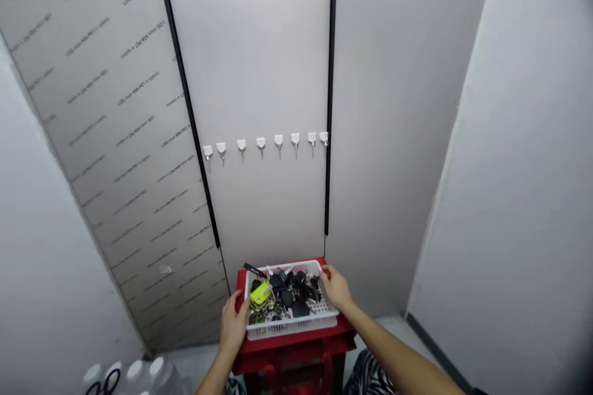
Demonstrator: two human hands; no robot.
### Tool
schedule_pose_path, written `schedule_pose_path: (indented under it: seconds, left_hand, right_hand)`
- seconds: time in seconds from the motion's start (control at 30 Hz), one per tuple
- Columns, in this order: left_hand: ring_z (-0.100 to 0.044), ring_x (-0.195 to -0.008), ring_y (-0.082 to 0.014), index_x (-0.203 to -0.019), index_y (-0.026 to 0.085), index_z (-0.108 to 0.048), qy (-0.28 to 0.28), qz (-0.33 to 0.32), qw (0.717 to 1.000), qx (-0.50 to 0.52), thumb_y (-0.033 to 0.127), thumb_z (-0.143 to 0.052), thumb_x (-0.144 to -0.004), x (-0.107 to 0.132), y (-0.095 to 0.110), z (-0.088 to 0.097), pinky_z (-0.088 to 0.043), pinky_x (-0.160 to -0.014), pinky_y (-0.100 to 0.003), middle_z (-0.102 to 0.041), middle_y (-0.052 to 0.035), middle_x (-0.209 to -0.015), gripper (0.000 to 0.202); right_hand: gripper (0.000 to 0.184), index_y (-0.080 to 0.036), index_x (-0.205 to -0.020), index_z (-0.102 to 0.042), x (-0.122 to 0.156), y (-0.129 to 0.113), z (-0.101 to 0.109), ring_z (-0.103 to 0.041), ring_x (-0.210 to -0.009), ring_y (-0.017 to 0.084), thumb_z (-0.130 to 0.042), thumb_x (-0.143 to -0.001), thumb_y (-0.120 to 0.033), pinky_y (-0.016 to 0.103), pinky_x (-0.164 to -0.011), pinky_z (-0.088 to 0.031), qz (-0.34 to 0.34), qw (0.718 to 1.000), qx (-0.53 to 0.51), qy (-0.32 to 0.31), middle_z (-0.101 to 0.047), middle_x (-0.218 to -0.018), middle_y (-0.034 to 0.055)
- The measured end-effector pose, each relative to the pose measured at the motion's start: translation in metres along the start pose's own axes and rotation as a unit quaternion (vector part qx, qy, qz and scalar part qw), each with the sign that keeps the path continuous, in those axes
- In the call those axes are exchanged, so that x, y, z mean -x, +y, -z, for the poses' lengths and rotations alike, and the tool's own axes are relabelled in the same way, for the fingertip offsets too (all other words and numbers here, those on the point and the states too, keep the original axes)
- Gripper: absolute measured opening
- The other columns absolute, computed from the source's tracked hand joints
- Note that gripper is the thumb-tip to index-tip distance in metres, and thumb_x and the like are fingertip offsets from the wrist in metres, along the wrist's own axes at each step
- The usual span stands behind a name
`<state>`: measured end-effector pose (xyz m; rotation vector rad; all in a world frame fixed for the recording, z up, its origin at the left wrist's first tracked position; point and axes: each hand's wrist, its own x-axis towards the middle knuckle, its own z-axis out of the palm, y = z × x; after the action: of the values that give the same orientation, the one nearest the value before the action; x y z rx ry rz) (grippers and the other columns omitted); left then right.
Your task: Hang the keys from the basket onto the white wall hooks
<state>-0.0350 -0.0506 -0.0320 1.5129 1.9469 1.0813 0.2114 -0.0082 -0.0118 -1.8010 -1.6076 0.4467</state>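
A white plastic basket (296, 326) with a perforated bottom rests on a red stool (282, 342). Inside lies a pile of keys (288, 296), many with black heads. A bright yellow-green key fob (260, 294) is at the left of the pile, and a black strap (254, 270) sticks out over the back left corner. My left hand (233, 323) grips the basket's left side, thumb at the rim. On the opposite side, my right hand (336, 287) holds the right rim near the back corner. Both hands' fingertips are partly hidden.
Ahead stand grey cabinet doors with long black handles (330, 105). Several white hooks (278, 141) run in a row across the middle door. White-capped bottles (135, 371) and black scissor handles (109, 382) show at the bottom left. A wall (519, 185) bounds the right.
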Motion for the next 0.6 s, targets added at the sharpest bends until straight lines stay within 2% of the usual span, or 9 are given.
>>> schedule_pose_path:
  seconds: [0.17, 0.27, 0.37, 0.4, 0.43, 0.47, 0.5, 0.53, 0.6]
  left_hand:
    - [-0.043, -0.093, -0.0199, -0.092, 0.009, -0.048, -0.008, -0.007, 1.0, 0.005, 0.037, -0.033, -0.062, -0.001, -0.006, -0.003, -0.03, -0.081, -0.029, -0.051, -0.0119, -0.096, 0.044]
    - [-0.044, -0.091, -0.021, -0.086, 0.01, -0.05, 0.002, -0.022, 1.0, 0.016, 0.039, -0.037, -0.059, -0.005, 0.004, 0.003, -0.03, -0.08, -0.03, -0.052, -0.0121, -0.094, 0.041]
    - [-0.048, -0.079, -0.0201, -0.071, 0.012, -0.05, 0.016, -0.022, 0.996, 0.088, 0.044, -0.04, -0.056, -0.021, 0.041, 0.021, -0.034, -0.071, -0.03, -0.056, -0.0107, -0.081, 0.037]
    - [-0.051, -0.069, -0.0178, -0.063, 0.014, -0.049, -0.003, -0.014, 0.99, 0.138, 0.048, -0.038, -0.057, -0.028, 0.06, 0.03, -0.036, -0.064, -0.028, -0.056, -0.0084, -0.07, 0.036]
    - [-0.05, -0.057, -0.0146, -0.055, 0.015, -0.046, -0.034, -0.002, 0.978, 0.204, 0.052, -0.034, -0.058, -0.034, 0.082, 0.04, -0.036, -0.055, -0.025, -0.055, -0.0055, -0.059, 0.039]
    - [-0.047, -0.045, -0.0114, -0.048, 0.016, -0.042, -0.089, 0.003, 0.961, 0.262, 0.056, -0.028, -0.059, -0.04, 0.106, 0.049, -0.034, -0.046, -0.023, -0.051, -0.0027, -0.048, 0.044]
    - [-0.04, -0.036, -0.0083, -0.043, 0.016, -0.037, -0.137, -0.003, 0.939, 0.315, 0.059, -0.023, -0.06, -0.045, 0.13, 0.059, -0.029, -0.039, -0.02, -0.044, 0.0003, -0.039, 0.048]
    - [-0.034, -0.031, -0.0063, -0.039, 0.017, -0.033, -0.194, -0.026, 0.911, 0.362, 0.06, -0.019, -0.061, -0.048, 0.153, 0.067, -0.024, -0.036, -0.019, -0.038, 0.0021, -0.033, 0.051]
    - [-0.029, -0.027, -0.005, -0.036, 0.016, -0.03, -0.267, -0.075, 0.864, 0.42, 0.061, -0.013, -0.061, -0.051, 0.19, 0.078, -0.018, -0.033, -0.018, -0.033, 0.0031, -0.029, 0.054]
  right_hand:
    - [0.027, -0.014, -0.087, -0.048, 0.001, 0.002, -0.002, -0.052, -0.068, 0.016, -0.031, -0.07, -0.026, 0.023, -0.06, -0.034, -0.004, 1.0, 0.022, -0.012, -0.058, -0.072, 0.0062]
    - [0.027, -0.014, -0.083, -0.049, -0.005, -0.006, 0.006, -0.051, -0.069, 0.017, -0.032, -0.07, -0.03, 0.024, -0.06, -0.033, 0.002, 0.999, 0.033, 0.007, -0.057, -0.074, 0.0081]
    - [0.032, -0.014, -0.062, -0.048, -0.019, -0.038, 0.024, -0.05, -0.063, 0.015, -0.028, -0.071, -0.038, 0.024, -0.057, -0.033, 0.027, 0.999, -0.016, 0.036, -0.054, -0.065, 0.008]
    - [0.038, -0.015, -0.053, -0.044, -0.024, -0.054, 0.032, -0.048, -0.055, 0.013, -0.025, -0.071, -0.042, 0.024, -0.053, -0.032, 0.039, 0.997, -0.065, 0.01, -0.052, -0.056, 0.0059]
    - [0.044, -0.016, -0.047, -0.04, -0.029, -0.073, 0.041, -0.045, -0.046, 0.011, -0.02, -0.071, -0.046, 0.023, -0.048, -0.031, 0.049, 0.988, -0.137, -0.051, -0.046, -0.046, 0.0029]
    - [0.049, -0.017, -0.043, -0.034, -0.033, -0.092, 0.05, -0.039, -0.038, 0.009, -0.013, -0.07, -0.051, 0.022, -0.042, -0.029, 0.045, 0.967, -0.222, -0.12, -0.04, -0.039, 0.0]
    - [0.051, -0.017, -0.041, -0.029, -0.036, -0.111, 0.06, -0.032, -0.032, 0.007, -0.008, -0.068, -0.055, 0.021, -0.038, -0.026, 0.049, 0.934, -0.301, -0.187, -0.034, -0.035, -0.0025]
    - [0.053, -0.018, -0.04, -0.025, -0.038, -0.128, 0.069, -0.027, -0.029, 0.005, -0.004, -0.067, -0.058, 0.02, -0.035, -0.022, 0.063, 0.894, -0.37, -0.245, -0.029, -0.033, -0.0042]
    - [0.055, -0.017, -0.039, -0.02, -0.04, -0.157, 0.085, -0.02, -0.027, 0.004, 0.0, -0.063, -0.062, 0.018, -0.033, -0.019, 0.099, 0.814, -0.467, -0.33, -0.023, -0.032, -0.0058]
